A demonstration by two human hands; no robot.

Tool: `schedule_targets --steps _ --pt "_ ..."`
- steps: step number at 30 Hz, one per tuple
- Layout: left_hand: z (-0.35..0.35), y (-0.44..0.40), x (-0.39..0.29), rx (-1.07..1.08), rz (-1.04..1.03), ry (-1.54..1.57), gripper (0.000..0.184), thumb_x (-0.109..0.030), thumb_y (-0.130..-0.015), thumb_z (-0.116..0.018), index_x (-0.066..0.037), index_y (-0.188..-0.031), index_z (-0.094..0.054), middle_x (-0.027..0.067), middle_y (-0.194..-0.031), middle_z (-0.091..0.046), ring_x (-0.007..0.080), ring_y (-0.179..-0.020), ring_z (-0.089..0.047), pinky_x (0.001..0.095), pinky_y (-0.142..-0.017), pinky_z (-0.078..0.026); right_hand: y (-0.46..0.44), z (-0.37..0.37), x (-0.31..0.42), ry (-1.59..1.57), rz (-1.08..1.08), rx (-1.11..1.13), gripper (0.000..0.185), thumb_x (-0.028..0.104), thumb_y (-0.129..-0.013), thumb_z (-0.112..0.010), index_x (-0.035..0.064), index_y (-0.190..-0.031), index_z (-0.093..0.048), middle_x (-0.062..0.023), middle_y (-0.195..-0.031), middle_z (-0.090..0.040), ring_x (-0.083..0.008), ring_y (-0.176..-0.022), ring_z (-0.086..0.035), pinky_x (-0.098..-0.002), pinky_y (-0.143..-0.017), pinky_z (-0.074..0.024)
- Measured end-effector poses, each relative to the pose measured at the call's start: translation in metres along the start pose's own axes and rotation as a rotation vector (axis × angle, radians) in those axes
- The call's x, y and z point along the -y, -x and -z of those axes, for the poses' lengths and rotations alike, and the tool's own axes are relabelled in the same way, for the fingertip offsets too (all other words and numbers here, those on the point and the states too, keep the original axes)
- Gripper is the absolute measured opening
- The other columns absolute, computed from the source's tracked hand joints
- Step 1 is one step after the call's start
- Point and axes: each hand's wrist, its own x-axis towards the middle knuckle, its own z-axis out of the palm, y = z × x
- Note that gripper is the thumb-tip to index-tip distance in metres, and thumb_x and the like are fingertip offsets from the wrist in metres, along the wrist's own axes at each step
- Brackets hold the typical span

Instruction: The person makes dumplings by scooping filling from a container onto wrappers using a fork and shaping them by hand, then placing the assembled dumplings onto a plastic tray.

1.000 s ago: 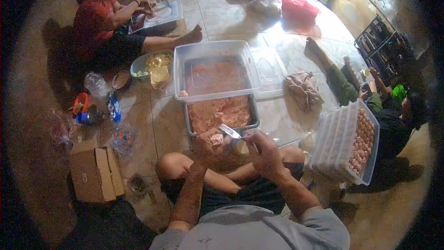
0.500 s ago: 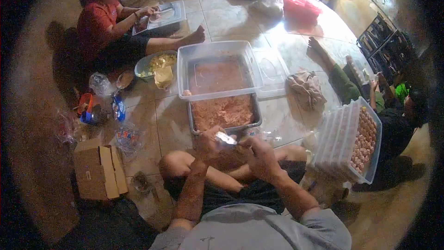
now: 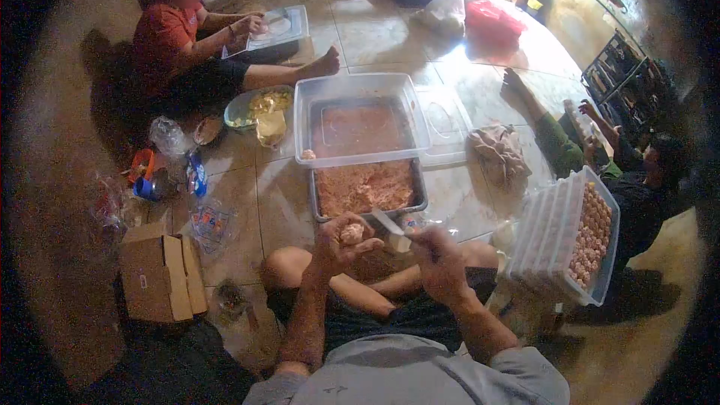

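A ball of minced meat (image 3: 351,234) rests in the cupped fingers of my left hand (image 3: 336,246). My right hand (image 3: 441,259) is closed round the handle of a flat-bladed spatula (image 3: 387,222), whose metal blade points up and left towards the ball, apart from it. Just beyond both hands sits a dark tub of pinkish minced meat (image 3: 358,189). A clear plastic box (image 3: 364,151) lies across the tub's far part, with one small ball in its near left corner. Below the blade is a small pale item I cannot make out.
Stacked clear trays (image 3: 544,240) at right hold rows of meatballs. A crumpled cloth (image 3: 498,151) and a clear lid (image 3: 448,124) lie on the tiles. Left are a cardboard box (image 3: 156,277) and a bowl of yellowish food (image 3: 238,111). Co-workers sit at left and right.
The spatula blade has moved away from my left hand to the right and turned upright. My left hand has opened somewhat, exposing the meat ball. The whole view has shifted slightly.
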Motion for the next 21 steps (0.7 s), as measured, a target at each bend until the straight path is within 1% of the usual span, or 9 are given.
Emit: schedule_targets --steps 3,4,7,9,11,13,15,18,21 --pt "-0.003 0.005 0.017 0.123 0.066 -0.040 0.032 -0.023 -0.076 -0.086 -0.006 -0.096 -0.066 0.0063 -0.084 -0.067 0.0126 -0.075 -0.063 0.0280 -0.068 -0.051 -0.001 -0.014 -0.016 0.236 0.154 0.231 0.010 0.003 -0.091 -0.063 0.0004 -0.100 -0.062 -0.0164 -0.086 -0.066 -0.0268 -0.079 -0.067 -0.0372 -0.071 -0.0531" --pt "-0.005 -0.001 0.016 0.049 -0.076 -0.028 0.029 -0.024 -0.077 -0.085 -0.006 -0.092 -0.067 0.0060 -0.080 -0.067 0.0125 -0.073 -0.062 0.0283 -0.067 -0.051 -0.003 -0.012 -0.012 0.235 0.165 0.233 0.010 0.003 -0.091 -0.063 0.0004 -0.100 -0.062 -0.0164 -0.086 -0.066 -0.0268 -0.079 -0.067 -0.0372 -0.071 -0.0531" --pt "0.000 -0.007 0.019 -0.001 -0.164 0.053 0.026 -0.023 -0.079 -0.083 -0.006 -0.091 -0.067 0.0054 -0.079 -0.067 0.0127 -0.072 -0.062 0.0286 -0.065 -0.051 -0.004 0.006 0.008 -0.030 -0.112 0.045 0.015 -0.002 -0.086 -0.060 -0.0001 -0.101 -0.060 -0.0197 -0.090 -0.064 -0.0371 -0.087 -0.064 -0.0422 -0.077 -0.0517" --pt "0.009 -0.004 0.024 0.079 -0.069 0.190 0.026 -0.020 -0.080 -0.081 -0.005 -0.096 -0.067 0.0050 -0.083 -0.068 0.0134 -0.075 -0.063 0.0287 -0.066 -0.052 -0.004 0.000 -0.002 -0.012 -0.104 -0.005 0.017 -0.003 -0.083 -0.060 -0.0003 -0.100 -0.060 -0.0213 -0.092 -0.063 -0.0423 -0.088 -0.062 -0.0450 -0.076 -0.0511" --pt "0.014 -0.016 0.039 0.222 -0.160 -0.003 0.039 -0.026 -0.078 -0.084 -0.004 -0.103 -0.064 0.0044 -0.082 -0.069 0.0147 -0.075 -0.065 0.0284 -0.068 -0.053 -0.010 -0.016 -0.024 0.176 0.147 0.217 0.016 -0.003 -0.085 -0.059 -0.0005 -0.100 -0.060 -0.0201 -0.089 -0.064 -0.0414 -0.084 -0.064 -0.0452 -0.075 -0.0516" --pt "0.008 -0.027 0.030 0.008 -0.027 -0.020 0.062 -0.029 -0.068 -0.093 -0.005 -0.112 -0.057 0.0028 -0.087 -0.067 0.0095 -0.077 -0.060 0.0264 -0.074 -0.052 -0.036 -0.018 -0.016 0.233 0.202 0.175 0.015 0.000 -0.085 -0.060 0.0004 -0.100 -0.061 -0.0204 -0.091 -0.064 -0.0415 -0.088 -0.064 -0.0464 -0.077 -0.0511" --pt "0.020 -0.030 0.018 0.065 0.041 -0.117 0.053 -0.040 -0.083 -0.077 -0.003 -0.116 -0.058 0.0074 -0.097 -0.070 0.0168 -0.089 -0.066 0.0337 -0.078 -0.055 -0.067 -0.019 -0.025 0.284 0.040 0.098 0.019 0.007 -0.085 -0.064 0.0016 -0.104 -0.062 -0.0212 -0.102 -0.063 -0.0415 -0.098 -0.061 -0.0469 -0.084 -0.0500" --pt "0.029 -0.037 0.039 0.028 0.212 0.171 0.068 -0.053 -0.085 -0.073 0.000 -0.123 -0.055 0.0126 -0.106 -0.067 0.0214 -0.100 -0.064 0.0357 -0.088 -0.052 -0.110 -0.031 -0.045 0.438 0.249 0.236 0.032 0.012 -0.086 -0.067 0.0025 -0.116 -0.060 -0.0231 -0.115 -0.059 -0.0419 -0.107 -0.058 -0.0481 -0.090 -0.0489" --pt "0.033 -0.044 0.047 -0.037 0.267 0.389 0.072 -0.055 -0.086 -0.071 0.002 -0.127 -0.053 0.0147 -0.112 -0.064 0.0215 -0.105 -0.063 0.0355 -0.093 -0.049 -0.124 -0.063 -0.026 0.309 0.166 0.416 0.044 0.016 -0.088 -0.065 0.0033 -0.129 -0.053 -0.0241 -0.122 -0.056 -0.0427 -0.113 -0.055 -0.0491 -0.095 -0.0472"
